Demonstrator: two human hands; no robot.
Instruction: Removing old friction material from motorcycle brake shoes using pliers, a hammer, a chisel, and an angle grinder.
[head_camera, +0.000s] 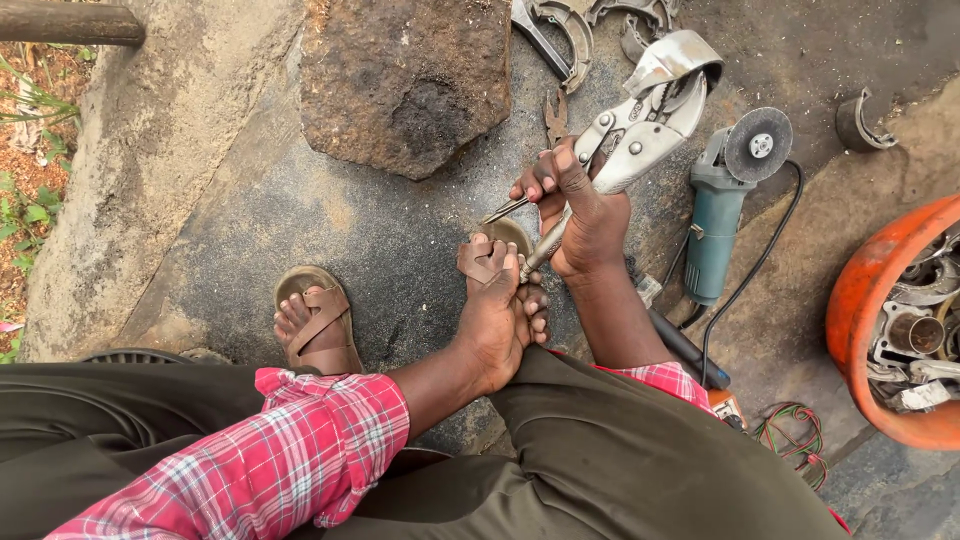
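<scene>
My right hand (580, 205) grips the handles of large silver locking pliers (640, 125), whose jaws clamp a curved metal piece (672, 58) up at the top. My left hand (500, 310) reaches down over my right foot and pinches the lower end of the pliers' handle (535, 258). A thin metal lever (505, 208) sticks out to the left under my right fingers. My left foot in a brown sandal (315, 320) rests on the dark ground to the left.
A teal angle grinder (725, 195) with its black cable lies right of my hands. An orange tub (860, 300) with several metal parts stands at the right edge. A big brown rock (405, 75) sits above, curved metal shoes (560, 30) beside it.
</scene>
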